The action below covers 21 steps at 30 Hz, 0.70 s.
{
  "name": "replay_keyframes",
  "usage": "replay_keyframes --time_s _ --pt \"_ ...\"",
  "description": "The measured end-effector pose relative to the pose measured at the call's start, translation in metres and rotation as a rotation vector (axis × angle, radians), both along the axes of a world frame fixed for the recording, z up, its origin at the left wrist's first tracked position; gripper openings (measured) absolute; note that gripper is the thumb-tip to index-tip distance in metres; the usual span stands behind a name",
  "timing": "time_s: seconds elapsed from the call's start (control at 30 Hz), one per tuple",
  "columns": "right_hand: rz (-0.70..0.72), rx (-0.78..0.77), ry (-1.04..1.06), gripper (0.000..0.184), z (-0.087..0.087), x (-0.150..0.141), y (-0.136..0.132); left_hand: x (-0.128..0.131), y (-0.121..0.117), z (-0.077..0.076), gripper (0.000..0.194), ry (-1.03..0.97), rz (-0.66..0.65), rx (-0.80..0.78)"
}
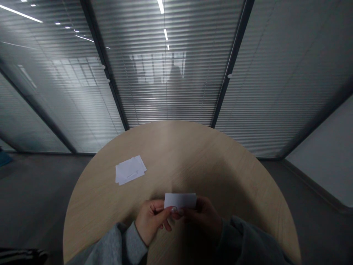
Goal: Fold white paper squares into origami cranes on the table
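Across the round tabletop [171, 143], beyond a white paper pile [128, 169] left of centre, the left hand [151, 219] and right hand [205, 218] pinch a paper slip [180, 200] at lower centre; probably light, flexible, easily creased, best held by its ends.

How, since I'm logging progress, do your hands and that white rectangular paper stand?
Left hand, right hand: both gripping white rectangular paper. Overlapping white paper sheets: apart on round pale wood-grained table, clear of both hands.
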State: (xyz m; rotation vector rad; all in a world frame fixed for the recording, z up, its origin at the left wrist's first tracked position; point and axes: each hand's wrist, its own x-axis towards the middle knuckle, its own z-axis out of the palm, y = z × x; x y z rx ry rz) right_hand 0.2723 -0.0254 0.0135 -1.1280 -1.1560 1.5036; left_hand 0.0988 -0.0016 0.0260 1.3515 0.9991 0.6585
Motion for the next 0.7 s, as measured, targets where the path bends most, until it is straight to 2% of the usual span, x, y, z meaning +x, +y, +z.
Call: replay_keyframes --time_s 0.1,0.27,0.5,0.7 --pt "0.014 0.039 -0.032 0.033 -0.002 0.001 0.000 0.001 -0.001 0.002 0.042 -0.003 -0.001 0.016" --pt "-0.050 0.035 -0.027 0.036 0.001 0.004 0.001 -0.001 -0.002 0.001 0.047 -0.033 -0.040 0.048" --pt "-0.108 -0.030 -0.022 0.042 0.007 0.009 0.003 -0.005 0.002 0.000 0.048 -0.086 0.064 0.057" --pt "-0.155 -0.036 -0.006 0.045 0.004 0.011 0.002 -0.004 0.005 -0.003 0.049 -0.119 0.108 0.046"
